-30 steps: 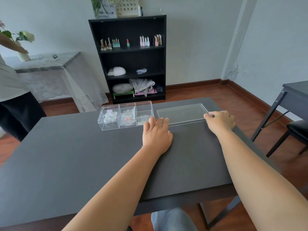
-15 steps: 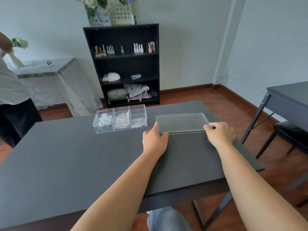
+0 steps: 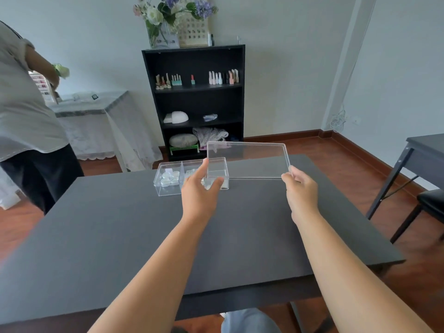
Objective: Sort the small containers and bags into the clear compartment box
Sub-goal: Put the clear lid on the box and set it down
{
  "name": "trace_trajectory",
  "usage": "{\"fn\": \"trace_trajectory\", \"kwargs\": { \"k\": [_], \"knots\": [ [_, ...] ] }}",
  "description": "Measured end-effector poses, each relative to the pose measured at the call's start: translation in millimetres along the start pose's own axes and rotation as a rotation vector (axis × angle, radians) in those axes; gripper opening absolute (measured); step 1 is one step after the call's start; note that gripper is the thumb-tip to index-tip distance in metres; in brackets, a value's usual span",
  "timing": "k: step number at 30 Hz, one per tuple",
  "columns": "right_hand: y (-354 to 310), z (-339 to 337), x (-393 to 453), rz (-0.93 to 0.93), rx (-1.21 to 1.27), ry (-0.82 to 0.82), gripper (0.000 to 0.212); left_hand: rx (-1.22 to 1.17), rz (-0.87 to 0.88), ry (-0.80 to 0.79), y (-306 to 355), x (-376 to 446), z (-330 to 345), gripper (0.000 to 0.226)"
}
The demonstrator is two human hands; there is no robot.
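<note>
We hold the clear lid (image 3: 247, 161) by its short ends, left hand (image 3: 199, 191) and right hand (image 3: 301, 191) gripping, long axis left-right, above the table's (image 3: 120, 236) far edge; compartment box (image 3: 168, 181) sits there, near side bare.

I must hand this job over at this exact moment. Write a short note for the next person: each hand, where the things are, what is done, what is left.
Left hand: pinches the left end of the clear lid.
Right hand: grips the lid's right near corner.
The lid is in the air, tilted, above and to the right of the compartment box, which stands open on the dark table.
Done: small round containers lie in the left compartment; the other compartments also hold items, partly hidden by the left hand. Nothing loose is visible on the table.
Left: probably to set the lid on the box.
</note>
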State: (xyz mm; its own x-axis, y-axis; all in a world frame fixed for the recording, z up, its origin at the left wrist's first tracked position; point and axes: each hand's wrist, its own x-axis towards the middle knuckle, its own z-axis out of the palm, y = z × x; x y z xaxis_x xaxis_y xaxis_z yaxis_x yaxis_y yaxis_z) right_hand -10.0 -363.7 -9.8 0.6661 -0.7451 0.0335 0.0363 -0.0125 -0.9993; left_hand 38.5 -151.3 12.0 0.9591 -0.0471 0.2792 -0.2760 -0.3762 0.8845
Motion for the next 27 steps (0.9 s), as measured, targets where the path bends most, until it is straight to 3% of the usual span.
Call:
{"fn": "trace_trajectory", "kwargs": {
  "k": [9, 19, 27],
  "knots": [
    [10, 80, -15, -0.224, -0.158, -0.252, 0.050, -0.063, -0.095, 0.093, -44, 35, -80, 0.059],
    [28, 113, -14, -0.296, -0.263, -0.347, 0.042, -0.025, -0.144, 0.134, -84, 48, -104, 0.060],
    [33, 124, -7, -0.327, -0.299, -0.325, 0.040, -0.046, -0.188, 0.140, -94, 64, -103, 0.060]
  ]
}}
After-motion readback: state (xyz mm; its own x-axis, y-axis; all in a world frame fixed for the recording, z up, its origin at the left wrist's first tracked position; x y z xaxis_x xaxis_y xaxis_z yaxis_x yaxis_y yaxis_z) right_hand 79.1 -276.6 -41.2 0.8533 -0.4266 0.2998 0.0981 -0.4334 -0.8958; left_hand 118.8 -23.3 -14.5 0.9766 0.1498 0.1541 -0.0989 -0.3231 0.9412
